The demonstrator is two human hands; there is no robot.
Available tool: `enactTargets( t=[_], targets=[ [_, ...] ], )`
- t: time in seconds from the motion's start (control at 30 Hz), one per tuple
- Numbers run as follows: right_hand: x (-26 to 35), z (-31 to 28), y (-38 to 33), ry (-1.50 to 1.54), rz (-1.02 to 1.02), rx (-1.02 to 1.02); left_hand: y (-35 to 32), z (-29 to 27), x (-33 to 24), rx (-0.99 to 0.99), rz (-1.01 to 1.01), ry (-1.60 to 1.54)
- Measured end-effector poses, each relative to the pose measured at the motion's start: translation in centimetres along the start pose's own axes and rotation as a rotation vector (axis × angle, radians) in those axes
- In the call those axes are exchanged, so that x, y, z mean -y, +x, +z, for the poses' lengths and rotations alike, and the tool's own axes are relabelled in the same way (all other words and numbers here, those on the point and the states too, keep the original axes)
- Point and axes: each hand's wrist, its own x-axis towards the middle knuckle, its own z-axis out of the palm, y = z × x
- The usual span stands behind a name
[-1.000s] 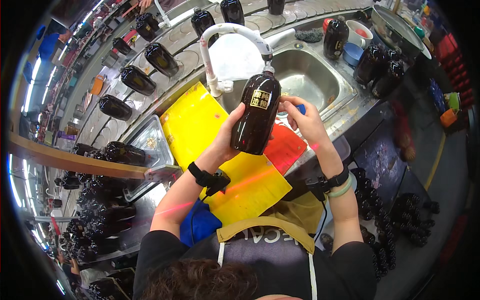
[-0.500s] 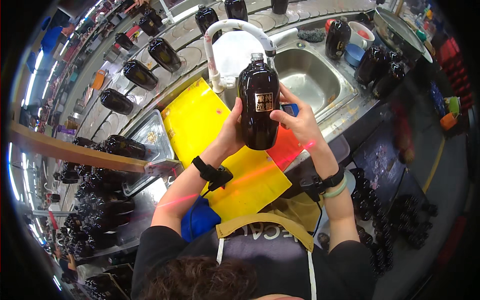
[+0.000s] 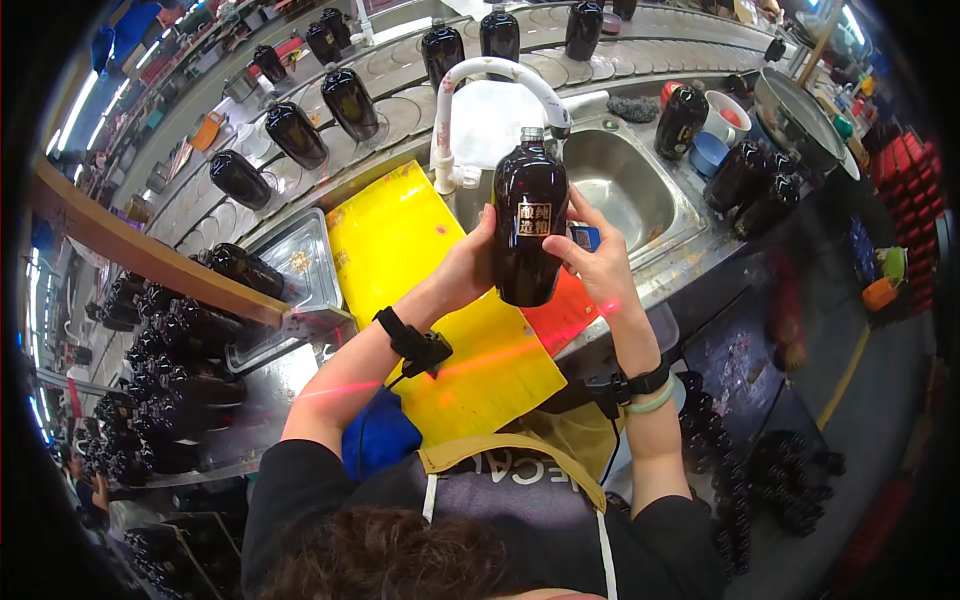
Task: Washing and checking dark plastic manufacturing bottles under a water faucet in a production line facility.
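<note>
A dark glass bottle (image 3: 528, 265) with a square gold-toned label stands nearly upright between my hands, its clear neck pointing away from me. My left hand (image 3: 474, 262) presses against its left side, thumb up along the glass. On the right side my right hand (image 3: 596, 255) grips it, the thumb lying across its front and the fingers partly hidden behind. A small blue object (image 3: 586, 237) shows by my right hand; I cannot make out what it is. Beneath the bottle lie a yellow sheet (image 3: 385, 240) and a red sheet (image 3: 565, 312).
A steel sink (image 3: 625, 190) with a curved white faucet (image 3: 443, 130) lies beyond the bottle. Dark bottles ride a conveyor (image 3: 400, 110) at the back. More bottles (image 3: 740, 175) stand right of the sink. At left are a metal tray (image 3: 310, 262) and a wooden bar (image 3: 150, 245).
The view has shifted slightly, so the surroundings sit a little differently in the picture. Both hands keep the same hold on the bottle.
</note>
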Motion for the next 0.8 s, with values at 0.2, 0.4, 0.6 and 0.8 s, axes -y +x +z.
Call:
enactTargets(
  t=[0.2, 0.4, 0.6, 0.8],
  targets=[
    [-0.35, -0.16, -0.04, -0.038, -0.012, -0.038, 0.17, 0.26, 0.24, 0.001, 0.019, -0.031],
    [-0.81, 0.06, 0.16, -0.109, -0.057, -0.067, 0.38, -0.08, 0.60, -0.013, 0.023, -0.082],
    [-0.52, 0.15, 0.13, -0.134, -0.062, -0.075, 0.44, 0.16, 0.42, -0.001, 0.039, -0.080],
    [-0.18, 0.39, 0.23, -0.110, -0.065, -0.068, 0.45, 0.03, 0.35, 0.000, 0.039, -0.102]
  ],
)
